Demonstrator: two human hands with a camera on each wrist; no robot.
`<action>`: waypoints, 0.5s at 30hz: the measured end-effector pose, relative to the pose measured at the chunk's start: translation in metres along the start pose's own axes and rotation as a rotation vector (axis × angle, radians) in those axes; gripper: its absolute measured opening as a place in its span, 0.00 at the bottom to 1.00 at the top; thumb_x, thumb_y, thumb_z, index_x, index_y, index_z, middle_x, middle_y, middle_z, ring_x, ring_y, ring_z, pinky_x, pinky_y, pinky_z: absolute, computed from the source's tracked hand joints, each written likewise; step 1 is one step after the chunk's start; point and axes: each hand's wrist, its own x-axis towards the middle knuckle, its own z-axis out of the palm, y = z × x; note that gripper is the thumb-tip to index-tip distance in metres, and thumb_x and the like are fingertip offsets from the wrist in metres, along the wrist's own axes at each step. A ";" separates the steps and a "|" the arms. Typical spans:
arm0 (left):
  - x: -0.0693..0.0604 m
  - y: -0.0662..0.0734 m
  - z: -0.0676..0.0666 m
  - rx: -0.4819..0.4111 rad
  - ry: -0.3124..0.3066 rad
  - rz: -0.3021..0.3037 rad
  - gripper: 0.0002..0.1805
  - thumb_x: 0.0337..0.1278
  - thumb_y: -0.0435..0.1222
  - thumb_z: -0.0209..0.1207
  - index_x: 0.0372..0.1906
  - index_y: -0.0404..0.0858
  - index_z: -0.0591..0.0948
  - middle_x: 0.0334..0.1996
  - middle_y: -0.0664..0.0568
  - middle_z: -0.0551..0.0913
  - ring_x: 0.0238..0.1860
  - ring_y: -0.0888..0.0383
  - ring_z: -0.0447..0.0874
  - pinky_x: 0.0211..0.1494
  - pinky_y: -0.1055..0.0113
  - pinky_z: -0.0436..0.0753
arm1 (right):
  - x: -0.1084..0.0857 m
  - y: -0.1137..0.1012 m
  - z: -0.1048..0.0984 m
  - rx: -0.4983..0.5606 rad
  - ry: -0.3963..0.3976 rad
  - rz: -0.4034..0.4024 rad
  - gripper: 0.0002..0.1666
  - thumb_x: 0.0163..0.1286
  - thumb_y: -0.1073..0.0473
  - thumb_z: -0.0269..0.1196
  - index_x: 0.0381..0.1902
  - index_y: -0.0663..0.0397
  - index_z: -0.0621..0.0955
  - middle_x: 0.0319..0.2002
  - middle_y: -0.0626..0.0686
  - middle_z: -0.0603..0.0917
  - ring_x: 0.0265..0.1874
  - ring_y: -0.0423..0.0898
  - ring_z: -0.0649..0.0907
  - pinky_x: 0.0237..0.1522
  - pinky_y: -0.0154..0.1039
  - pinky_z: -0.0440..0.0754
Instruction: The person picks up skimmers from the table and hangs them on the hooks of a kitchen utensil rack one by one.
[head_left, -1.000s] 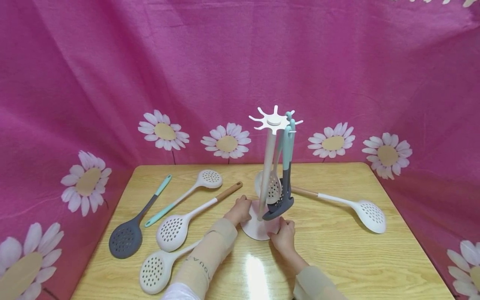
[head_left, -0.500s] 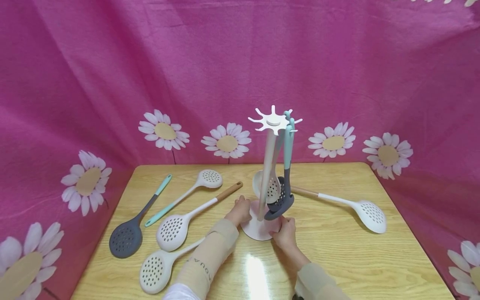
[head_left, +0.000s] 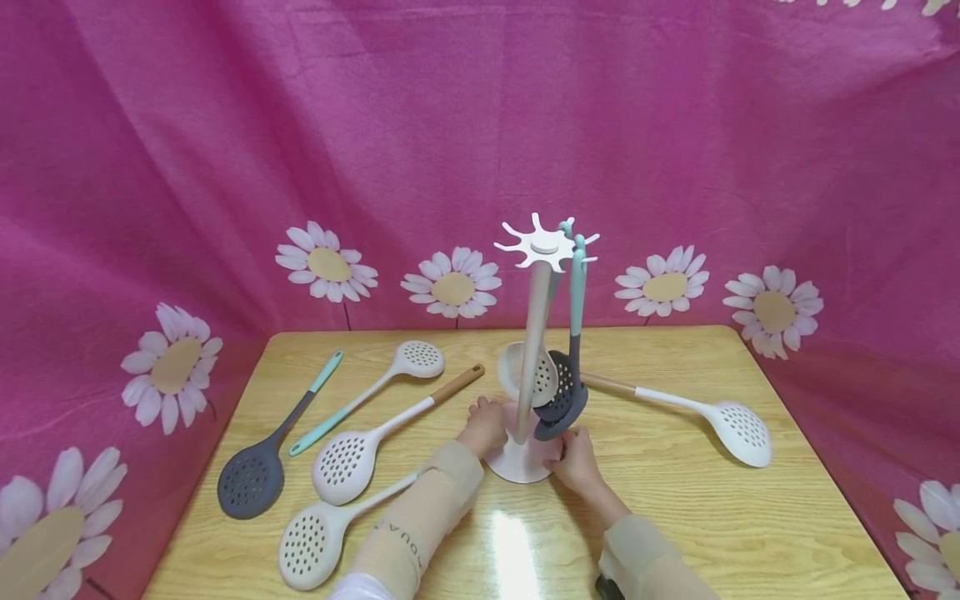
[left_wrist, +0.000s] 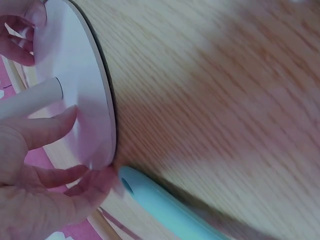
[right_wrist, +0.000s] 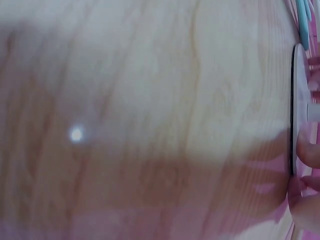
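Note:
A pale utensil stand (head_left: 533, 350) with a round base and a star-shaped white hook top stands upright on the table. My left hand (head_left: 483, 427) grips the base's left edge, its thumb on top in the left wrist view. My right hand (head_left: 577, 462) holds the right edge, thumb over the rim in the right wrist view. On the hooks' right side hang mint-handled utensils: a pale perforated one (head_left: 545, 385), a dark perforated one (head_left: 557, 387) and, in front, a dark-headed one (head_left: 576, 308) whose bowl is seen edge-on.
Left of the stand lie a dark skimmer (head_left: 252, 481), a mint-handled pale skimmer (head_left: 420, 358), a wooden-handled white skimmer (head_left: 347, 465) and another white skimmer (head_left: 309, 546), partly under the left sleeve. A further white skimmer (head_left: 741, 431) lies on the right. Pink floral cloth (head_left: 480, 150) surrounds the table.
The stand has turned in place between my hands. Its hooks have rotated, and the hanging pale and dark perforated heads have swung leftward behind the pole. The loose skimmers have not moved.

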 end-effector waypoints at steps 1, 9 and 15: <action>0.000 0.001 0.000 -0.011 0.002 -0.011 0.21 0.39 0.25 0.61 0.44 0.23 0.74 0.42 0.37 0.67 0.43 0.44 0.66 0.46 0.56 0.73 | 0.001 0.001 -0.001 0.004 -0.013 -0.001 0.28 0.39 0.74 0.69 0.43 0.72 0.76 0.35 0.60 0.67 0.36 0.52 0.68 0.39 0.45 0.68; -0.005 0.006 0.004 -0.070 0.037 -0.068 0.21 0.37 0.26 0.64 0.42 0.21 0.74 0.39 0.36 0.65 0.43 0.43 0.67 0.44 0.55 0.74 | 0.009 0.008 -0.006 0.030 -0.068 0.003 0.30 0.39 0.76 0.68 0.46 0.71 0.75 0.42 0.64 0.70 0.40 0.53 0.69 0.43 0.47 0.68; -0.007 0.008 0.008 -0.049 0.067 -0.113 0.22 0.36 0.30 0.66 0.40 0.21 0.74 0.38 0.36 0.65 0.41 0.43 0.67 0.42 0.55 0.75 | 0.013 0.008 -0.010 0.072 -0.082 -0.057 0.34 0.36 0.80 0.66 0.48 0.72 0.74 0.48 0.67 0.71 0.46 0.57 0.72 0.52 0.51 0.70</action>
